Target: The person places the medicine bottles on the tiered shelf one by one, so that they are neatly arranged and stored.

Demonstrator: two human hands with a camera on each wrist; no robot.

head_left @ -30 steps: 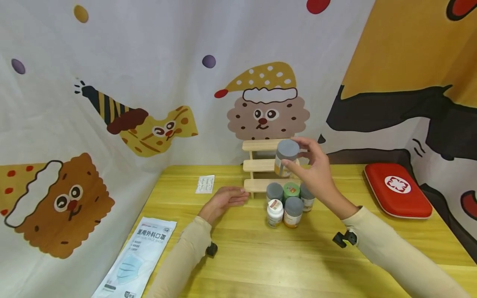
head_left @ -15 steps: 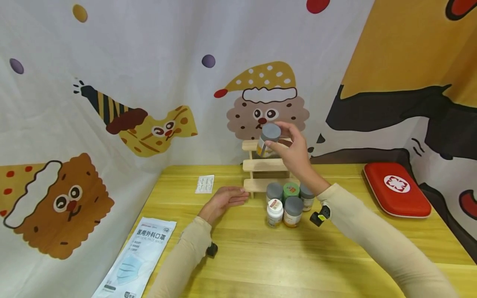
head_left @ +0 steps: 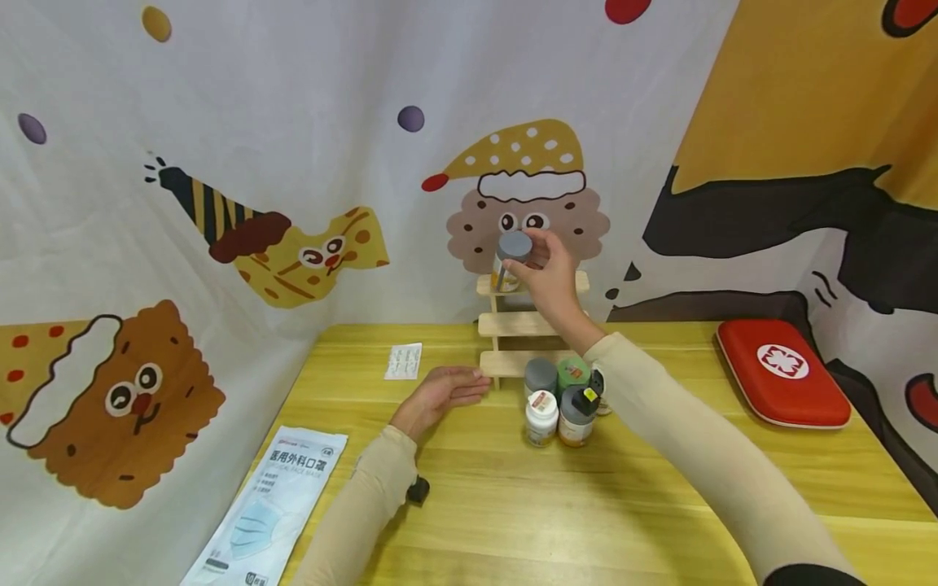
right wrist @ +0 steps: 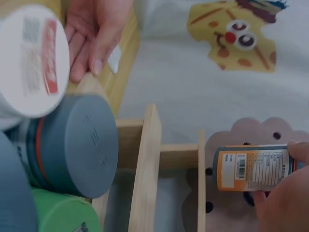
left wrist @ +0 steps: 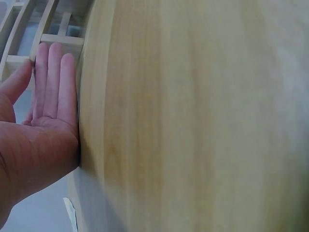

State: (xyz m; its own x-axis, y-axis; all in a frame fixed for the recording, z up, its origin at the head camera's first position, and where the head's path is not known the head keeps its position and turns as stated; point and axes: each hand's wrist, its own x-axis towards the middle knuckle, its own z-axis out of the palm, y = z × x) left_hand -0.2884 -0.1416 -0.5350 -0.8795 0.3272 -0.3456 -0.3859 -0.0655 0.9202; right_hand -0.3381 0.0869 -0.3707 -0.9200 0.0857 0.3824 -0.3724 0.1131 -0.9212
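Observation:
My right hand [head_left: 554, 275] pinches a supplement bottle [head_left: 515, 244] with a grey lid and orange-and-white label. The bottle is upright at the left end of the top step of a small three-step wooden rack [head_left: 515, 324]. In the right wrist view, its base is close to the top board, and its printed label [right wrist: 263, 169] shows. My left hand [head_left: 442, 395] lies on its side at the rack's lower left, fingers straight. In the left wrist view, the fingertips [left wrist: 55, 48] are right at the rack's frame [left wrist: 63, 39].
Several bottles cluster before the rack's lower right: a white bottle [head_left: 541, 419], a green-lidded one [head_left: 573, 373] and grey-lidded ones [head_left: 541, 376]. A red first-aid case [head_left: 784, 370] lies right, a face-mask packet [head_left: 267, 496] front left, a white printed sheet [head_left: 403, 361] back left.
My right hand has carried the grey-lidded bottle left and up, from in front of the rack's right side to the top step's left end. The left hand has stayed in place.

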